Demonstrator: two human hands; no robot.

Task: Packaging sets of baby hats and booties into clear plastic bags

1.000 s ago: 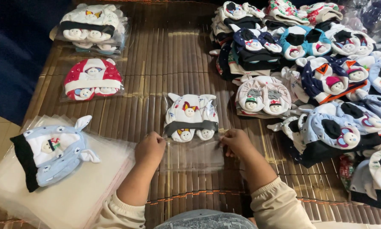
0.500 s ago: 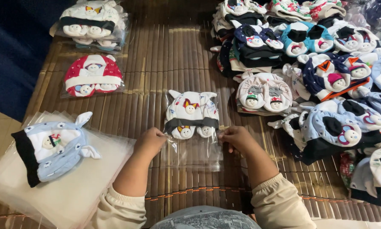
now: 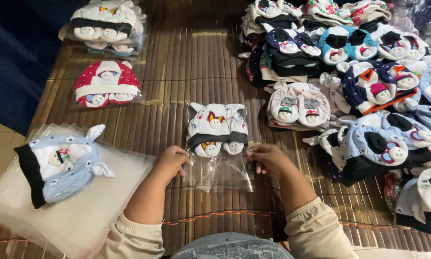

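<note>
Both hands now pinch the clear bag (image 3: 219,165) edges lower than a second ago: left hand (image 3: 173,160) closed on its left edge, right hand (image 3: 268,158) on its right. White hat set (image 3: 216,129) sits inside, mid-mat (image 3: 191,72); bagging looks nearly done.

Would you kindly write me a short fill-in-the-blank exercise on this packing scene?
1. Both hands grip a clear plastic bag holding a white baby ____ set.
2. The light blue hat lies on a stack of empty ____.
3. The red hat set lies to the ____ of the left hand.

Missing: hat; bags; left
</note>
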